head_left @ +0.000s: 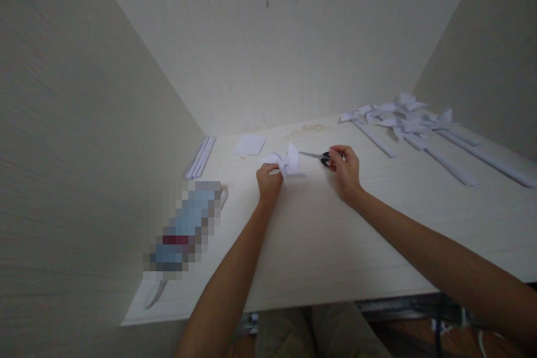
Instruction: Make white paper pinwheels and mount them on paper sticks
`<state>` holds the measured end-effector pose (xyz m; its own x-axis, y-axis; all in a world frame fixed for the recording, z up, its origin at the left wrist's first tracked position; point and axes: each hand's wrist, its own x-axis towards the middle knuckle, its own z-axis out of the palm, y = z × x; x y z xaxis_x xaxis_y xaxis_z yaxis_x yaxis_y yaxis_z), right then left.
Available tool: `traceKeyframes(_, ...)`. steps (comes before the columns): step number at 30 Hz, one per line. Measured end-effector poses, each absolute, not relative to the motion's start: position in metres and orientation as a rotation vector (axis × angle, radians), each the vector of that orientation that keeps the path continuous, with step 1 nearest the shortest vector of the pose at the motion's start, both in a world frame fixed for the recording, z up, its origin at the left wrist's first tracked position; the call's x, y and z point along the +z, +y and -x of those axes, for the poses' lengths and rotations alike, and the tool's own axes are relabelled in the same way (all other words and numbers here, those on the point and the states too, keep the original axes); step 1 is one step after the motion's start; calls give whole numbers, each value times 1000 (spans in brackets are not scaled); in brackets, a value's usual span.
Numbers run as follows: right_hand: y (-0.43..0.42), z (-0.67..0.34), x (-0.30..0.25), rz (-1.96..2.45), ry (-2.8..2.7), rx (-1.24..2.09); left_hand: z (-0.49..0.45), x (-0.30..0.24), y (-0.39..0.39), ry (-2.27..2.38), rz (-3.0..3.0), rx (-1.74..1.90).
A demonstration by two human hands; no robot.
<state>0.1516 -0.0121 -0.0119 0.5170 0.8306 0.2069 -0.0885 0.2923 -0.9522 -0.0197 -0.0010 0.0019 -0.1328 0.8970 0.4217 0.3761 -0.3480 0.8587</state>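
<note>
My left hand (268, 180) is closed on a folded white paper pinwheel head (287, 162), held just above the pale table (327, 235). My right hand (344, 168) grips the black handles of a pair of scissors (318, 155). The metal blades point left toward the paper and lie close to it. Both hands are near the middle of the table, a hand's width apart.
A white paper square (250, 145) lies behind my left hand. Several rolled paper sticks (201, 156) lie at the far left. Finished paper pinwheels (403, 123) with long sticks fill the far right. A blurred blue object (184, 229) sits at the left edge. Walls enclose three sides.
</note>
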Motion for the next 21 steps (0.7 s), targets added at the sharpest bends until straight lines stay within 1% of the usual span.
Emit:
traceKeyframes(8,-12,-150,-14,1094,-892,739,15,-2,-1,1371,-1463,1444)
traceKeyframes(21,-14,-148,-10,1087,-896,785,12,0,-6,1021,-1324,1394)
